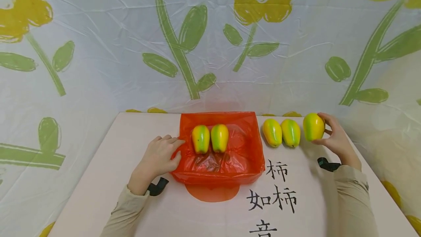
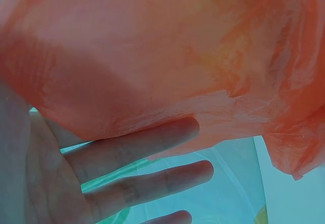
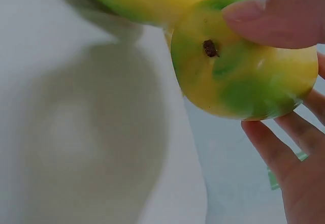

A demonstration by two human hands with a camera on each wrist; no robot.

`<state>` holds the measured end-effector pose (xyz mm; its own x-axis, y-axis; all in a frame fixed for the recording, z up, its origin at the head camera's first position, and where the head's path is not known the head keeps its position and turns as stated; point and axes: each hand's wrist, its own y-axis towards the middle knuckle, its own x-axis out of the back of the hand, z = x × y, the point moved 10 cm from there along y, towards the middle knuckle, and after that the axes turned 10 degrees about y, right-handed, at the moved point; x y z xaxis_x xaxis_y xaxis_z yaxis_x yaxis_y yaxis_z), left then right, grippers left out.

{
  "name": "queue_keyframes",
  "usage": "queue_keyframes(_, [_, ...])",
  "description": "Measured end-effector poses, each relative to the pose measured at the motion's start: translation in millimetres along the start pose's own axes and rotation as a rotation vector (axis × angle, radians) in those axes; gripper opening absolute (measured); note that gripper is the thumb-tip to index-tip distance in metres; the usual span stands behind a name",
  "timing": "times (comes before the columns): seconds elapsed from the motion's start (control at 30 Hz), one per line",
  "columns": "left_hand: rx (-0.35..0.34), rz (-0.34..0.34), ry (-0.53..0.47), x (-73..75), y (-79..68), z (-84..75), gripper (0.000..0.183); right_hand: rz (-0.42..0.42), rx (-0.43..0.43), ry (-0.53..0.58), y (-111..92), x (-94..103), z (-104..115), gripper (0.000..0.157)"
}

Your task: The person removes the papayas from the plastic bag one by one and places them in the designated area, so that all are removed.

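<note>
My right hand (image 1: 337, 138) holds a glossy yellow-green papaya-like fruit (image 1: 313, 127) above the back right of the table. Thumb and fingers grip its sides, and a dark stem spot shows on its end (image 3: 210, 49) in the right wrist view. Two similar fruits (image 1: 291, 133) lie side by side just left of it. An open box lined with red plastic (image 1: 218, 178) stands mid-table, with two more such fruits (image 1: 219, 138) inside. At the box's left side is my left hand (image 1: 161, 156); its straight fingers (image 2: 137, 148) touch the red plastic in the left wrist view.
Black brush-written characters (image 1: 276, 171) mark the pale tabletop (image 1: 138, 127) right of the box. Behind the table hangs a white sheet (image 1: 125, 46) printed with yellow flowers and green leaves. A dark wrist camera (image 1: 158, 187) sits at the left wrist.
</note>
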<state>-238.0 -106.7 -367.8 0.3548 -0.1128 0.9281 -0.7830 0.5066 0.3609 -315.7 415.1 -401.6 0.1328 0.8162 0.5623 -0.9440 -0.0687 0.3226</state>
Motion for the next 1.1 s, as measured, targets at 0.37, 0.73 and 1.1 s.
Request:
queue_keyframes(0.37, [0.006,0.001,0.000,-1.1,-1.4,1.1,0.034,0.099,-0.113,0.076,1.2,-15.7,-39.3,0.102])
queue_keyframes(0.73, [0.010,0.007,0.006,-0.5,-0.9,2.6,0.034,0.199,-0.136,0.168,5.0,-27.8,-42.2,0.100])
queue_keyframes(1.1, [0.014,0.007,-0.002,-2.1,-1.1,3.3,0.034,0.198,-0.139,0.262,-1.0,-37.3,-47.4,0.104])
